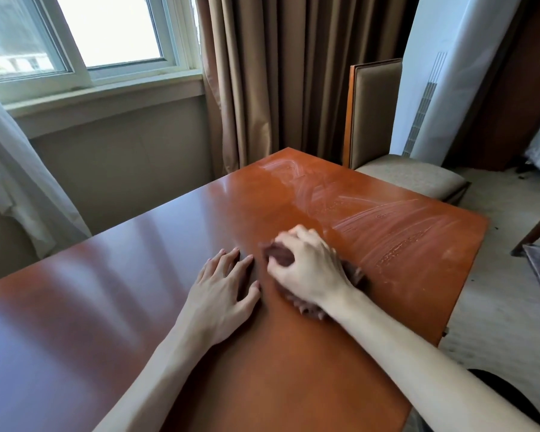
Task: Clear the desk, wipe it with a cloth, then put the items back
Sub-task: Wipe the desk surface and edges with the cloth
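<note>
A glossy reddish-brown wooden desk [113, 307] fills the lower view, with nothing standing on it. Wet wipe streaks show across its far right part. My right hand [306, 269] grips a dark brown cloth [279, 255] and presses it on the desk near the middle; the hand and cloth are blurred. More of the cloth pokes out under the wrist. My left hand [222, 291] rests flat on the desk just left of the cloth, fingers spread and straight.
An upholstered chair [396, 173] stands at the desk's far right corner. Brown curtains [278, 73] and a window [91, 35] are behind the desk. A white standing unit [443, 76] is at the back right. Carpeted floor lies to the right.
</note>
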### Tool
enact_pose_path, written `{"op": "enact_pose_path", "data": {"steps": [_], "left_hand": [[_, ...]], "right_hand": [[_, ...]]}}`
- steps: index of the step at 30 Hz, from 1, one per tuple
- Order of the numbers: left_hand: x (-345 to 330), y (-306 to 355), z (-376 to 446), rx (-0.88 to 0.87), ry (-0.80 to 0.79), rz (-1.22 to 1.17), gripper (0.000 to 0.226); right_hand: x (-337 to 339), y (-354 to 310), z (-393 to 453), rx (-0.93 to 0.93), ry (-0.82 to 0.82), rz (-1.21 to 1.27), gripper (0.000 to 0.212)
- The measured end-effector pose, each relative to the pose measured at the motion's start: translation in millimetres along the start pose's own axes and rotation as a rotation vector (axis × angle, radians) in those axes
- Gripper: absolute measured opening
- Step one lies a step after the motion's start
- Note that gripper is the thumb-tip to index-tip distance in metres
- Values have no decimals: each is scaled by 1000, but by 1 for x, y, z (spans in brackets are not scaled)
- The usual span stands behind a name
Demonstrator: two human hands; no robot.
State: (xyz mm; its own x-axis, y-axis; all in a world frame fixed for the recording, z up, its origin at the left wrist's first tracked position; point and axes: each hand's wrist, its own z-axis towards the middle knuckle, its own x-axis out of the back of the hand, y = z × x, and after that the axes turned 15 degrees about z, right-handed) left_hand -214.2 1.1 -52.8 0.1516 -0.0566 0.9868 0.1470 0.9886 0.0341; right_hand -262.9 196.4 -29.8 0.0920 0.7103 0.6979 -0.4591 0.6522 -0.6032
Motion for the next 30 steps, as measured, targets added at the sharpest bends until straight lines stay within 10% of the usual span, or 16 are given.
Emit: {"op": "enact_pose_path", "data": {"steps": [6,16,30], "left_hand": [[2,-2,-1,7,2,-7,74],[-1,-4,-1,-10,-9,-4,80],[3,-1,-1,17,7,-23,76]], "right_hand": [[-30,21,91,-175,125,-93,33],[10,-35,-82,144,-77,38,26],[-11,30,72,-88,36,-87,29]]}}
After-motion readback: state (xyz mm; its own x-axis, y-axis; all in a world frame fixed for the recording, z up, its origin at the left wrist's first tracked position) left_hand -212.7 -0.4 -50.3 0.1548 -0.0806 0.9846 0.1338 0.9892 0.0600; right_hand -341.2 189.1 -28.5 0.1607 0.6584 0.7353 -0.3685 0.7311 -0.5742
